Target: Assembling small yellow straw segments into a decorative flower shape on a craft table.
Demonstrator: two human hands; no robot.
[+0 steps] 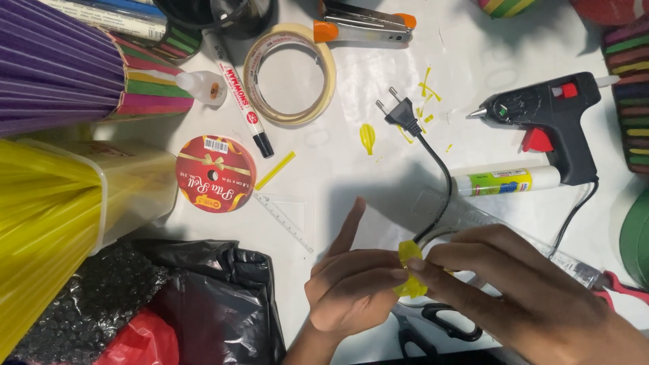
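both hands meet near the middle of the white table point(365, 169), pinching a small yellow piece point(410, 270) between them. the left hand point(351, 287) curls around its left side, thumb and bent fingers closed on it, with the forefinger sticking up and away. the right hand point(534, 290) comes in from the right, fingertips pressed on the piece from above. the piece looks folded or crumpled; its exact shape cannot be told.

just under the hands lie black scissors point(439, 324), partly hidden. beneath the right hand runs a clear ruler point(473, 216), and red handles point(625, 290) poke out at the right. a black glue gun point(547, 118) lies at the far right, its cord running to a plug point(400, 111) further left. a glue stick point(507, 181) lies just near of the gun. yellow scraps point(426, 91) lie scattered by the plug, and a yellow petal shape point(367, 137) just left of it.

further left are a tape roll point(291, 74), a marker point(240, 94), a red ribbon spool point(215, 173), a yellow strip point(275, 170) and a clear set square point(291, 216). a black bag point(209, 290) sits at the near left, yellow paper point(40, 223) and a purple fan point(54, 61) at the far left.
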